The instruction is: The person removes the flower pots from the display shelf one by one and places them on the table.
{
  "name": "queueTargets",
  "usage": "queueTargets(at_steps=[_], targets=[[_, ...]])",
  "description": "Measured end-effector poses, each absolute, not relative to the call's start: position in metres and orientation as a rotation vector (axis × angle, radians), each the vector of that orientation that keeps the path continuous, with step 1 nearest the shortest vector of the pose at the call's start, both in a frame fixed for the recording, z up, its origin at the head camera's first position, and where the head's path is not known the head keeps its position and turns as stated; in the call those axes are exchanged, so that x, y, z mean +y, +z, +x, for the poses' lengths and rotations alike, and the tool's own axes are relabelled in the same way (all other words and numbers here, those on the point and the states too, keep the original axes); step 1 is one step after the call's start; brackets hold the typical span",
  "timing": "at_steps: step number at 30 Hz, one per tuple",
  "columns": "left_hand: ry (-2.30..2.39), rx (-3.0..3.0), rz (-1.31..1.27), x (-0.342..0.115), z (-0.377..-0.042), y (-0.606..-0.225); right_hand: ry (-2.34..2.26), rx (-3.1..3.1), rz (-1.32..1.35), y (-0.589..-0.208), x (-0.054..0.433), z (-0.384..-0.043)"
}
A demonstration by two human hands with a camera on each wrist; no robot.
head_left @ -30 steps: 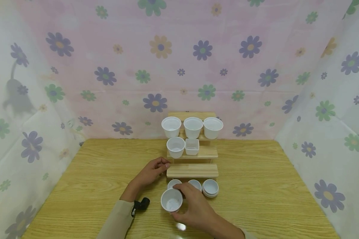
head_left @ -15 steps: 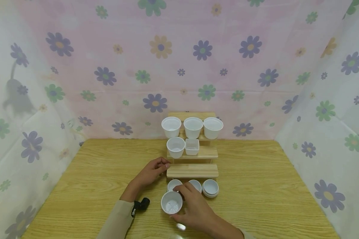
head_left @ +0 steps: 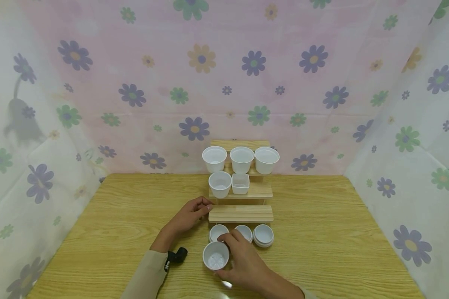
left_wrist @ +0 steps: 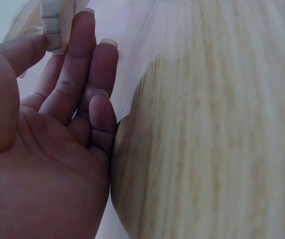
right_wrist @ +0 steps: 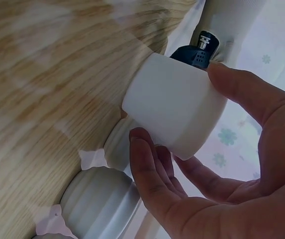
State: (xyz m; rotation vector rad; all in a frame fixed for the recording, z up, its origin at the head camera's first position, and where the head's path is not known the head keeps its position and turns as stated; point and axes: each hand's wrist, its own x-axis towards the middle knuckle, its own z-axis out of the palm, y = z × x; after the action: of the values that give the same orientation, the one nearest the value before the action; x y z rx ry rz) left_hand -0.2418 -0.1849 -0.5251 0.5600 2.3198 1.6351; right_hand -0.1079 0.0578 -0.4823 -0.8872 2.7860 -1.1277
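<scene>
My right hand (head_left: 243,259) pinches a white round plastic cup (head_left: 215,256) between thumb and fingers, its opening facing up toward the head camera. The right wrist view shows the side of this cup (right_wrist: 174,104) close to the wooden tabletop; whether its base touches, I cannot tell. My left hand (head_left: 190,214) holds the left end of the lowest tier of a wooden stepped stand (head_left: 241,214). The left wrist view has the thumb and a finger of that hand (left_wrist: 52,134) at the tier's end (left_wrist: 52,22), with the little-finger side along the table.
Three white cups (head_left: 241,160) stand on an upper tier. Below them are a round cup (head_left: 220,184) and a square one (head_left: 240,184). Small white tubs (head_left: 263,235) line the table (head_left: 321,232) before the stand. A flowered cloth (head_left: 224,91) encloses the back and sides.
The right hand has lowered the cup slightly toward the near edge, and more of its inside bottom shows. My left hand has stayed at the stand.
</scene>
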Motion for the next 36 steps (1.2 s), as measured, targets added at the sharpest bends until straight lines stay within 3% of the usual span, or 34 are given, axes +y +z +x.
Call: queueTargets(at_steps=[25, 36], targets=[[1.648, 2.302, 0.557, -0.185, -0.244, -0.526, -1.102, 2.771, -0.853, -0.47, 0.065, -0.111], [1.661, 2.275, 0.56, -0.185, -0.244, -0.526, -1.341, 2.696, -0.816, -0.46, 0.076, -0.12]])
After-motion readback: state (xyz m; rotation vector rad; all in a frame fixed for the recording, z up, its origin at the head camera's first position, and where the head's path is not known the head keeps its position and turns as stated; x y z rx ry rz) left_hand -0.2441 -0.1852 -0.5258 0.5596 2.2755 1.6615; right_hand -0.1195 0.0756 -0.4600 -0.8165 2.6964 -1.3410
